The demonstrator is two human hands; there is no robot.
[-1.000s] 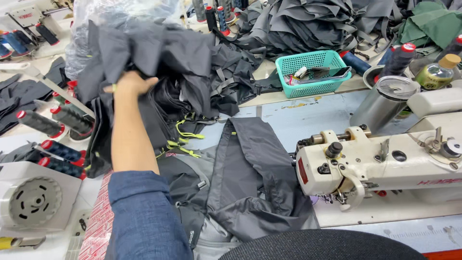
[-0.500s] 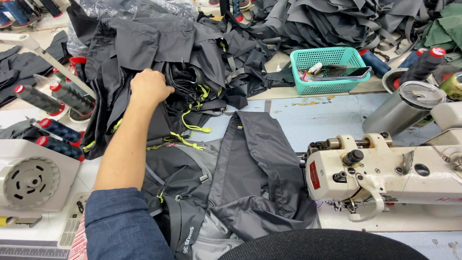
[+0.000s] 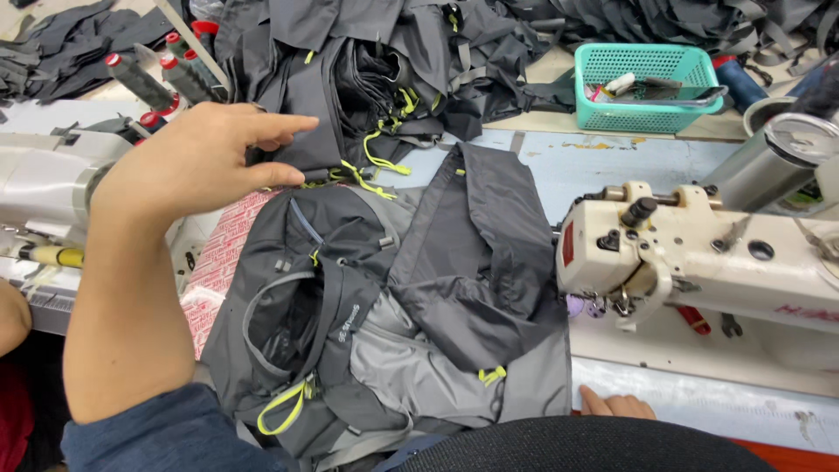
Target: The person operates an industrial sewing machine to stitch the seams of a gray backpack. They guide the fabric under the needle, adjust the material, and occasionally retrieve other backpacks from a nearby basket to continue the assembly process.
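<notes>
Left hand (image 3: 197, 162) spread, empty, over the backpack (image 3: 384, 306); right hand (image 3: 616, 405) mostly hidden, grip unclear. Risk: yellow cords (image 3: 376, 166) may snag, dragging the fabric pile (image 3: 384, 61) off the desk (image 3: 612, 157).

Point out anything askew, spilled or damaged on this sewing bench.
Nothing looks damaged or spilled. The grey backpack lies crumpled on the table, one panel folded over. Behind it, the dark fabric pile sprawls loosely. The left hand hovers open; the right hand rests at the table edge.
</notes>
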